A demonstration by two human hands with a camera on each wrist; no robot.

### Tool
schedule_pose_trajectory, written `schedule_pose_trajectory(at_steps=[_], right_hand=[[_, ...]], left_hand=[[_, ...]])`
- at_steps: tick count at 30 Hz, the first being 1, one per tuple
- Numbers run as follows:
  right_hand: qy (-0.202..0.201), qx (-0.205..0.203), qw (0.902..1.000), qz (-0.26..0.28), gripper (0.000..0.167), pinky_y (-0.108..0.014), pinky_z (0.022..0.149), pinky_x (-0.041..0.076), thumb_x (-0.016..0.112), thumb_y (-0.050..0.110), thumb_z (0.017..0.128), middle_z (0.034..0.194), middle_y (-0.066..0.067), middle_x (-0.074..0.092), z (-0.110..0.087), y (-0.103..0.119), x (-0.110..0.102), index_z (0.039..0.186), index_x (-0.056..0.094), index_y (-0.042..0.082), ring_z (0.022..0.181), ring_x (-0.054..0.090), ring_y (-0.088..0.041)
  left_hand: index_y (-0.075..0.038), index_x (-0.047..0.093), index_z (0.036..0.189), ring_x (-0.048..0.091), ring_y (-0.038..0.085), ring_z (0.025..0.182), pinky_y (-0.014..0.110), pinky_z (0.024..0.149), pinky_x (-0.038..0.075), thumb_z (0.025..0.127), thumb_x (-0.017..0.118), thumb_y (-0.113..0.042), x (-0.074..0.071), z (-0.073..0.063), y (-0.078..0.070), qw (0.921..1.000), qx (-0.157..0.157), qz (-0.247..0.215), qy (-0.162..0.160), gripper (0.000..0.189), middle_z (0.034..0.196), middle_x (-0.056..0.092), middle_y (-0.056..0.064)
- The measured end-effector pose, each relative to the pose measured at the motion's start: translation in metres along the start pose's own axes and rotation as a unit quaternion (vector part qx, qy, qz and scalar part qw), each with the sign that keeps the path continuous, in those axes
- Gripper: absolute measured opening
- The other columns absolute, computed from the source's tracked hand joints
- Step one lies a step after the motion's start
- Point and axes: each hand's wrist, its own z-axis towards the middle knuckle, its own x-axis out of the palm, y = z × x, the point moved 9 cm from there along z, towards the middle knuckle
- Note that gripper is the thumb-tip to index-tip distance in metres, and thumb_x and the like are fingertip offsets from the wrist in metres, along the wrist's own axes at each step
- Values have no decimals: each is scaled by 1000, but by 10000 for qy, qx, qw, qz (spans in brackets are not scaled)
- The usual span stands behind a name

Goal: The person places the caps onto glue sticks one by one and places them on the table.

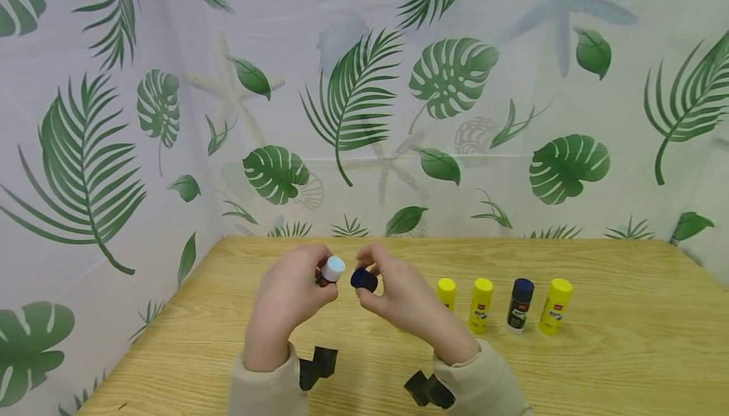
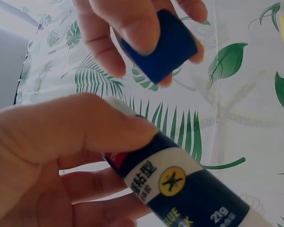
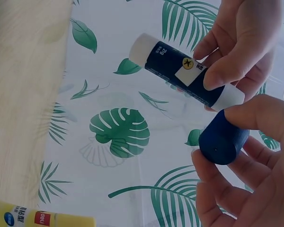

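Observation:
My left hand (image 1: 290, 292) grips a dark blue glue stick (image 2: 182, 182) around its barrel, the thumb laid along the label. Its white top end is bare, pointing toward the other hand, as the right wrist view of the glue stick (image 3: 175, 68) shows. Between the thumb and fingers of my right hand (image 1: 401, 292) is a dark blue cap (image 3: 222, 139), pinched by its sides. The cap (image 2: 168, 47) is off the stick, a short gap from the white end in the head view. Both hands are held above the wooden table (image 1: 193, 340).
To the right stands a row of upright glue sticks: a yellow one (image 1: 447, 289) partly behind my right hand, another yellow one (image 1: 481, 307), a dark blue one (image 1: 519, 308) and a yellow one (image 1: 555, 308) at the end. A leaf-patterned sheet (image 1: 364, 213) hangs behind the table.

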Motion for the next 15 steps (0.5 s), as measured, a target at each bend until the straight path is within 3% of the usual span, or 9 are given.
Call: schedule_pose_trajectory(at_steps=[6, 15], right_hand=[[-193, 94, 9997, 77, 37, -30, 66, 48, 68, 4, 74, 99, -7, 58, -1, -3, -5, 104, 46, 7, 84, 57, -20], [-440, -109, 9983, 358, 29, -34, 72, 46, 70, 1, 73, 91, -3, 57, -1, -1, -15, 92, 49, 7, 80, 59, -16]], left_hand=[[-8, 58, 80, 43, 12, 58, 26, 53, 39, 68, 67, -3, 6, 0, -14, 9991, 367, 211, 45, 16, 71, 49, -1], [-11, 58, 80, 43, 12, 58, 26, 52, 38, 69, 68, -6, 13, 1, -19, 9984, 415, 345, 177, 16, 72, 46, -3]])
